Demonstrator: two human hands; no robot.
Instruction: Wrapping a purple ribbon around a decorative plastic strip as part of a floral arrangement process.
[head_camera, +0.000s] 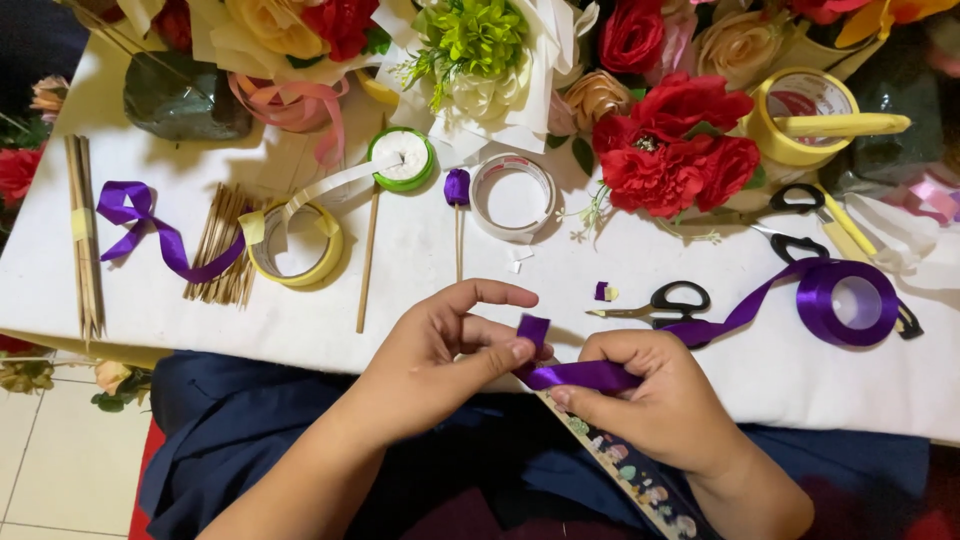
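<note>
My left hand (440, 355) pinches the folded end of a purple satin ribbon (580, 375) between thumb and forefinger, just in front of the white table's near edge (300, 345). My right hand (655, 400) grips the same ribbon a little further along. The ribbon runs right, up to its purple roll (848, 303) lying on the table. A small purple ribbon bud on a wooden stick (457, 190) lies beyond my hands.
Black-handled scissors (660, 303) lie by the ribbon, a second pair (795, 220) further back. Tape rolls: clear (512, 196), yellow (296, 245), green (402, 158), large yellow (800, 118). Wooden sticks (222, 245) and a loose purple ribbon (150, 230) at left. Artificial flowers (670, 150) line the back.
</note>
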